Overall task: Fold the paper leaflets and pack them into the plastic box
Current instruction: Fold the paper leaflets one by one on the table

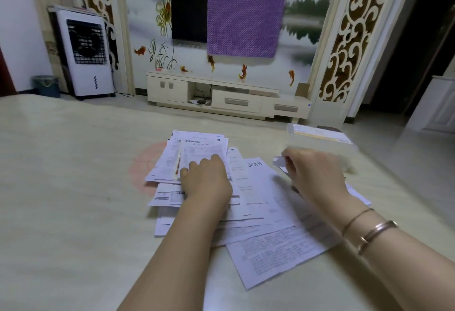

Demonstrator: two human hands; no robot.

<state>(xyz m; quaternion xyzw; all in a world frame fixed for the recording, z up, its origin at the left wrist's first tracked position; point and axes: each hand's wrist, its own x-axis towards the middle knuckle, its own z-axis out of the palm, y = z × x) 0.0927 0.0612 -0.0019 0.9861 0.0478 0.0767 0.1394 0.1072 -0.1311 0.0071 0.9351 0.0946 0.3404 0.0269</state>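
Note:
A loose pile of white printed leaflets (248,202) lies spread on the pale table (73,187). My left hand (206,180) rests on the pile's far-left part, fingers bent down on a leaflet. My right hand (312,173), blurred by motion, pinches a small folded leaflet (279,163) just above the pile's right side. A clear plastic box (320,138) stands at the far right of the table, with a folded paper showing inside it. A large unfolded leaflet (278,254) lies nearest to me.
Beyond the table's far edge stand a low cream TV cabinet (221,96), a white air cooler (83,57) at the left and a small bin (46,85). The table's right edge runs close by the box.

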